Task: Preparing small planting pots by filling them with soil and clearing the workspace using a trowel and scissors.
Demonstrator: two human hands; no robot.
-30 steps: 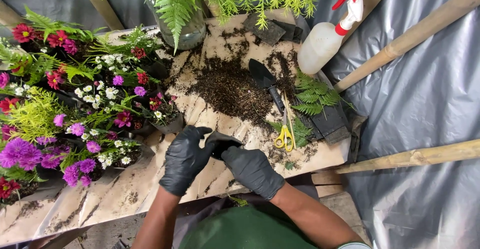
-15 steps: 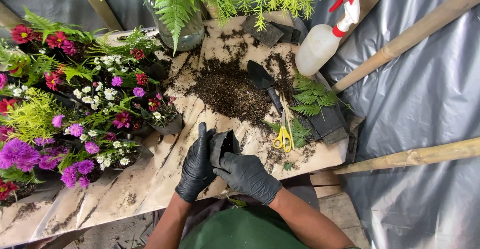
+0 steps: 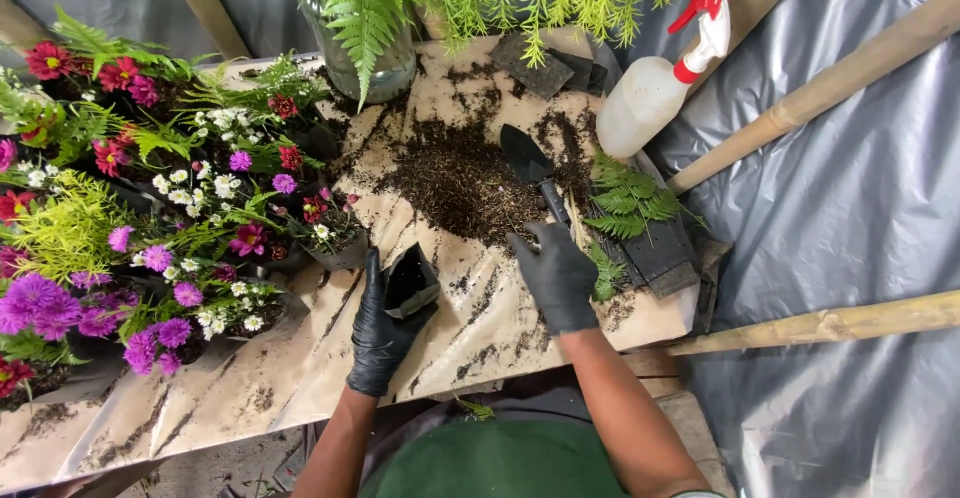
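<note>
Nearest, at 6 o'clock, two bare forearms rise from a green top, each ending in a black glove. The left hand (image 3: 380, 333), at about 7 o'clock from the middle of the surface (image 3: 300, 368), has its grip closed around one small black nursery bag (image 3: 410, 280), held with its mouth open upward; thumb and fingers wrap the bag's lower part. The right hand (image 3: 555, 276), near the middle at 5 o'clock, lies palm down over the handle of one black trowel (image 3: 527, 158); the fingers curl over the handle, but whether the grip has fully closed on it cannot be told. The trowel's blade points toward 12 o'clock, its tip at the edge of one dark soil heap (image 3: 455, 178) spread over the paper-covered surface.

At 3 o'clock from the right hand, one black tray (image 3: 655, 248) carries cut fern sprigs (image 3: 625, 203). Beyond it, at 1 o'clock, one white spray bottle (image 3: 650, 98) with a red trigger lies tilted. At 12 o'clock, a few flat black bags (image 3: 545, 73) are stacked, their number unclear, beside one glass jar (image 3: 385, 63) half hidden by fern fronds.

From 8 to 10 o'clock, potted flowers (image 3: 150, 218) crowd together in purple, pink, red and white; too many overlap to count. Two bamboo poles (image 3: 830, 83) cross the grey plastic sheet (image 3: 860, 218) on the right.
</note>
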